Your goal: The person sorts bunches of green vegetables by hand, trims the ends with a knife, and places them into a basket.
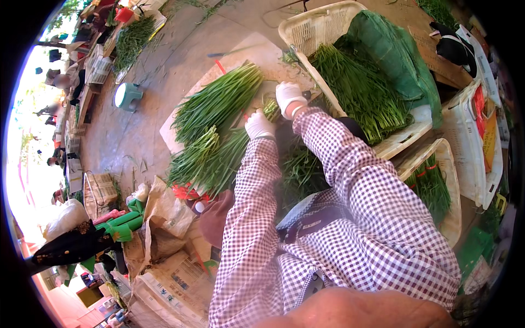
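Observation:
My left hand, in a white glove, is closed around a bunch of garlic chives. The bunch's pale stem ends stick out past my fingers, and its green leaves trail towards the lower left. Just beyond those ends is my right hand, also gloved in white, with its fingers curled; whether it grips anything is hidden. A small dark object shows beside it. A large pile of chives lies on a pale board, with a smaller bunch below it.
A cream plastic crate at the right holds loose chives and a green mesh sack. Tied bunches stand in another crate. Red ties lie at the board's lower edge. A teal stool stands left.

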The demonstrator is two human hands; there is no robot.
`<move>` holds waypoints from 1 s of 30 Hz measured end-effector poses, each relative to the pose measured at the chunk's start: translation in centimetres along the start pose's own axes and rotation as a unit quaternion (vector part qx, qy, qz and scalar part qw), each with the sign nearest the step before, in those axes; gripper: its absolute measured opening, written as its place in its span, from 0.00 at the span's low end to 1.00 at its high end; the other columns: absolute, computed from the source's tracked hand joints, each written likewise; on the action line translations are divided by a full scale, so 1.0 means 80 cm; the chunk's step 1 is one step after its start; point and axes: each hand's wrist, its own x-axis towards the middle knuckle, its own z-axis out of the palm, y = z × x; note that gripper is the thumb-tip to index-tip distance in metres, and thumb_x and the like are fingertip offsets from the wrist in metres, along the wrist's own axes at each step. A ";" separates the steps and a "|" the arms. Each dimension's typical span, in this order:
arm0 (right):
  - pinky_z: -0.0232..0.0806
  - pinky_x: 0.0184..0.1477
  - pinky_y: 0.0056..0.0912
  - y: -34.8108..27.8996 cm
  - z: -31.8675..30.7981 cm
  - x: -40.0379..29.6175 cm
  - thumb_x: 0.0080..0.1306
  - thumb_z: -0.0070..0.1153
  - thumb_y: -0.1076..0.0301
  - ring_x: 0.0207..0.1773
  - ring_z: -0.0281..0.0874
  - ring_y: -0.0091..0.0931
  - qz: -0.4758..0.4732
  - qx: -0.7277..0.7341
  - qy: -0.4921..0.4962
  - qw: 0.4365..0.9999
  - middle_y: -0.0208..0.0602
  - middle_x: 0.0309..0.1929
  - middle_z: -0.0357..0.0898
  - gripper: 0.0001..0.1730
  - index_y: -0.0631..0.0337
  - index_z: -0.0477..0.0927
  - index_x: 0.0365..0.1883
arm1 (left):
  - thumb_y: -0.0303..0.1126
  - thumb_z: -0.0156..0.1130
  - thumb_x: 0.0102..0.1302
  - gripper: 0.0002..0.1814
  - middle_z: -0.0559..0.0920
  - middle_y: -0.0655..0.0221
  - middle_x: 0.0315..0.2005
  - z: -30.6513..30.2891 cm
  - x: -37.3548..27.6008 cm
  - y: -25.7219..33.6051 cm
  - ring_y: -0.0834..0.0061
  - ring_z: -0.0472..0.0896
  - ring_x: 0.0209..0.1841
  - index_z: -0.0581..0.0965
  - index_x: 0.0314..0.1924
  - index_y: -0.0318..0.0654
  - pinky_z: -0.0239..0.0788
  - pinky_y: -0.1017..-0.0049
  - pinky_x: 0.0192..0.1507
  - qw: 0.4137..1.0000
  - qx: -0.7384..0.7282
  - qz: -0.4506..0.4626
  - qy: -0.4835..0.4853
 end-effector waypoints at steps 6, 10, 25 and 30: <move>0.72 0.56 0.43 0.044 -0.013 0.028 0.71 0.44 0.70 0.57 0.80 0.40 -0.025 0.102 -0.148 0.983 0.47 0.56 0.79 0.17 0.62 0.79 0.54 | 0.64 0.75 0.43 0.46 0.82 0.61 0.44 -0.008 -0.011 0.002 0.67 0.81 0.49 0.73 0.56 0.40 0.73 0.68 0.51 0.999 0.008 0.029 0.017; 0.70 0.59 0.46 0.068 -0.064 0.021 0.73 0.42 0.68 0.59 0.78 0.42 -0.075 0.060 -0.164 0.982 0.47 0.59 0.78 0.18 0.62 0.76 0.56 | 0.64 0.75 0.44 0.47 0.82 0.61 0.44 -0.015 -0.013 0.002 0.66 0.82 0.49 0.72 0.57 0.40 0.74 0.68 0.51 1.000 -0.009 0.021 -0.017; 0.75 0.38 0.50 0.160 -0.054 -0.192 0.69 0.50 0.62 0.34 0.83 0.46 -0.045 0.245 0.037 0.968 0.50 0.28 0.81 0.13 0.60 0.70 0.47 | 0.42 0.73 0.50 0.30 0.83 0.57 0.48 -0.019 0.022 0.061 0.61 0.82 0.53 0.76 0.52 0.40 0.73 0.67 0.56 0.995 -0.017 0.019 -0.097; 0.73 0.33 0.52 0.138 -0.045 -0.225 0.70 0.50 0.61 0.32 0.81 0.49 -0.014 0.288 -0.005 0.957 0.51 0.32 0.82 0.12 0.60 0.68 0.44 | 0.42 0.74 0.50 0.32 0.80 0.58 0.52 -0.026 0.015 0.069 0.62 0.79 0.56 0.74 0.55 0.42 0.72 0.66 0.57 0.994 0.016 -0.001 -0.112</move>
